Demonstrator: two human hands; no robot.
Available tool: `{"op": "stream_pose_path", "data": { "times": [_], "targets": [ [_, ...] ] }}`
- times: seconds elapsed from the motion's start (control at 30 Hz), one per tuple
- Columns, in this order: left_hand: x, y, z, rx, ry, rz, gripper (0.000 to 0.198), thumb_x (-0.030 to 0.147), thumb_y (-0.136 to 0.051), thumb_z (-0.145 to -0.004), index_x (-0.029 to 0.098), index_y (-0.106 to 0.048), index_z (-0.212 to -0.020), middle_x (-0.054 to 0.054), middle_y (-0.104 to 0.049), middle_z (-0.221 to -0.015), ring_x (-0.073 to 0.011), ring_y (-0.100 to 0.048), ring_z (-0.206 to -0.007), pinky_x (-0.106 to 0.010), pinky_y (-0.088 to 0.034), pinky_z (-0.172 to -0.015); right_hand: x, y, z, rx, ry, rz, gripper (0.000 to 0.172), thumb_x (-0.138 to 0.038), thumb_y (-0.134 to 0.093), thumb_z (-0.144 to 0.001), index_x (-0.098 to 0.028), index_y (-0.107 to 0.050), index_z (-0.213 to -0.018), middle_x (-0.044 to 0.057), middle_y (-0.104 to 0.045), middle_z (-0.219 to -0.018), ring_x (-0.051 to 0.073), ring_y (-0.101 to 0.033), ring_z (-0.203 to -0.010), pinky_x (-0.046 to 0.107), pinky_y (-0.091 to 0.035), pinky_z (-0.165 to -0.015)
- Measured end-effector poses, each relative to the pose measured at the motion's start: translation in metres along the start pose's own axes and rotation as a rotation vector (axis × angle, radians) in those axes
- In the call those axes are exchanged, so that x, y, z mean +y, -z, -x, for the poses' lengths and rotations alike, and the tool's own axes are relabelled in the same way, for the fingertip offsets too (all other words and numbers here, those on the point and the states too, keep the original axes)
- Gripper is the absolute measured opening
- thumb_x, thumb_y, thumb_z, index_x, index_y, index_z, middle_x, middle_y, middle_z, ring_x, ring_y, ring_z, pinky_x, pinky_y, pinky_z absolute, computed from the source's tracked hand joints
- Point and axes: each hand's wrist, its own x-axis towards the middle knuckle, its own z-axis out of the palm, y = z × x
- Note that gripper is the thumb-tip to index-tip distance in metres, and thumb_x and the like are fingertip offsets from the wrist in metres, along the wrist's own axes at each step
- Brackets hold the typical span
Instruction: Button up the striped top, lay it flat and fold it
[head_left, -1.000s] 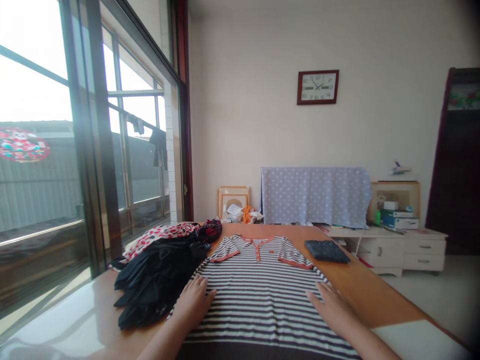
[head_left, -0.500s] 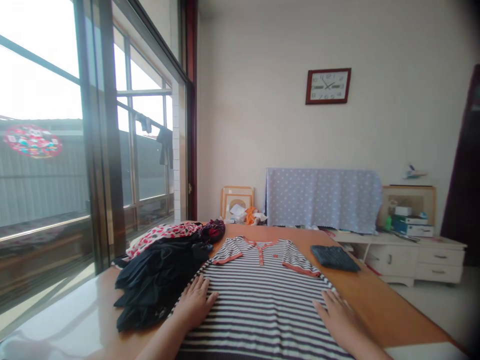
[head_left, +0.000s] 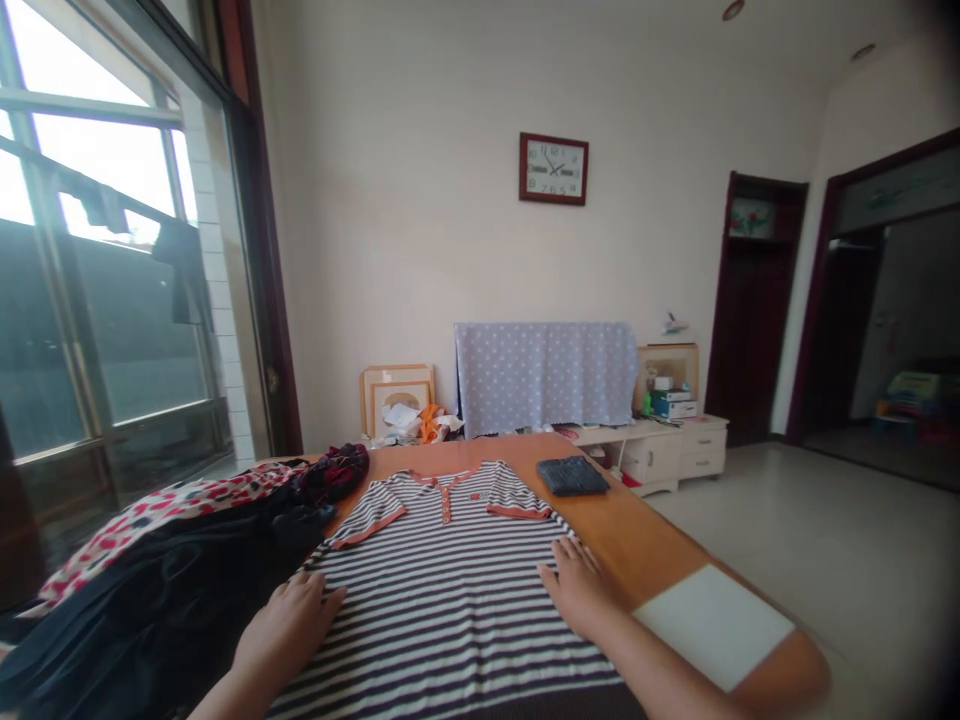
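On an orange wooden table (head_left: 645,530), a striped short-sleeved shirt (head_left: 442,600) with orange trim lies flat, collar facing away. The left hand (head_left: 285,630) and right hand (head_left: 577,585) rest open on its two side edges, well apart, gripping nothing. A heap of black clothing (head_left: 165,600) lies just beside the shirt's left side; a folded dark cloth (head_left: 572,476) lies past its right sleeve.

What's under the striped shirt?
The striped shirt lies flat on the orange wooden tabletop, visible past its right edge. The left hand and right hand rest on top. Whatever is directly beneath the shirt is covered, so the surface there cannot be seen.
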Motion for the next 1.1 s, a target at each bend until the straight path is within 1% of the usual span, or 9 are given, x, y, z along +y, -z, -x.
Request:
{"op": "stream_pose_path", "data": {
  "times": [0.07, 0.2, 0.37, 0.47, 0.63, 0.83, 0.9, 1.0, 1.1],
  "targets": [
    [-0.001, -0.007, -0.009, 0.022, -0.031, 0.017, 0.058, 0.056, -0.034, -0.090, 0.016, -0.064, -0.118, -0.017, -0.061, -0.130, -0.0331, -0.056, -0.122, -0.045, -0.041, -0.104, -0.001, 0.002, 0.001, -0.001, 0.000, -0.010, 0.072, -0.054, -0.030, -0.095, -0.010, -0.037, -0.152, 0.013, -0.031, -0.158, 0.029, -0.022, -0.148, 0.042, -0.014, -0.121],
    [-0.007, -0.025, -0.022, 0.021, -0.039, 0.036, 0.068, 0.058, -0.037, -0.087, 0.013, -0.055, -0.135, -0.017, -0.050, -0.147, -0.0333, -0.038, -0.141, -0.047, -0.029, -0.115, -0.003, 0.006, 0.003, -0.009, -0.006, -0.016, 0.073, -0.054, -0.028, -0.095, -0.010, -0.035, -0.153, 0.012, -0.028, -0.160, 0.029, -0.020, -0.149, 0.041, -0.012, -0.122],
    [-0.016, -0.039, -0.024, 0.010, -0.143, 0.002, 0.058, 0.052, -0.047, -0.082, 0.020, -0.061, -0.129, -0.013, -0.054, -0.145, -0.0342, -0.037, -0.142, -0.050, -0.031, -0.114, -0.005, 0.013, 0.006, -0.046, -0.016, -0.027, 0.074, -0.055, -0.027, -0.096, -0.011, -0.032, -0.155, 0.010, -0.023, -0.162, 0.028, -0.017, -0.150, 0.040, -0.009, -0.122],
    [-0.017, -0.040, -0.023, 0.018, -0.151, -0.027, 0.059, 0.052, -0.047, -0.082, 0.020, -0.062, -0.129, -0.013, -0.053, -0.145, -0.0339, -0.037, -0.142, -0.050, -0.030, -0.114, -0.008, 0.020, 0.009, -0.068, -0.033, -0.036, 0.075, -0.056, -0.026, -0.096, -0.011, -0.029, -0.156, 0.009, -0.019, -0.163, 0.027, -0.013, -0.151, 0.040, -0.008, -0.122],
    [-0.011, -0.037, -0.022, 0.004, -0.096, -0.018, 0.059, 0.053, -0.046, -0.083, 0.023, -0.061, -0.130, -0.011, -0.052, -0.146, -0.0323, -0.036, -0.142, -0.049, -0.029, -0.115, -0.013, 0.029, 0.013, -0.080, -0.065, -0.032, 0.078, -0.058, -0.027, -0.096, -0.010, -0.024, -0.157, 0.010, -0.010, -0.164, 0.028, -0.008, -0.151, 0.040, -0.005, -0.122],
    [-0.007, -0.034, -0.017, -0.004, -0.050, 0.035, 0.063, 0.055, -0.044, -0.084, 0.021, -0.057, -0.134, -0.012, -0.047, -0.150, -0.0321, -0.033, -0.144, -0.049, -0.028, -0.115, -0.011, 0.028, 0.011, -0.144, -0.074, -0.006, 0.077, -0.057, -0.026, -0.096, -0.010, -0.022, -0.157, 0.010, -0.012, -0.164, 0.027, -0.007, -0.152, 0.041, -0.005, -0.122],
    [-0.007, -0.035, -0.016, -0.018, -0.037, 0.035, 0.066, 0.056, -0.042, -0.085, 0.018, -0.053, -0.139, -0.013, -0.042, -0.154, -0.0316, -0.030, -0.146, -0.049, -0.026, -0.117, -0.009, 0.029, 0.009, -0.166, -0.069, -0.004, 0.079, -0.058, -0.026, -0.096, -0.009, -0.022, -0.157, 0.011, -0.013, -0.164, 0.027, -0.008, -0.151, 0.042, -0.007, -0.122],
    [-0.007, -0.037, -0.016, -0.048, -0.011, 0.017, 0.073, 0.057, -0.038, -0.088, 0.014, -0.043, -0.147, -0.014, -0.032, -0.159, -0.0300, -0.024, -0.149, -0.048, -0.022, -0.119, -0.006, 0.034, 0.005, -0.194, -0.043, -0.007, 0.082, -0.062, -0.029, -0.094, -0.008, -0.026, -0.156, 0.014, -0.020, -0.162, 0.029, -0.011, -0.151, 0.042, -0.012, -0.121],
    [-0.005, -0.036, -0.016, -0.068, 0.031, 0.001, 0.079, 0.060, -0.033, -0.089, 0.011, -0.036, -0.151, -0.014, -0.027, -0.161, -0.0286, -0.019, -0.151, -0.048, -0.018, -0.120, -0.006, 0.036, 0.002, -0.155, -0.028, -0.006, 0.084, -0.064, -0.031, -0.092, -0.007, -0.031, -0.154, 0.015, -0.022, -0.161, 0.029, -0.012, -0.151, 0.041, -0.014, -0.121]
  ]
}}
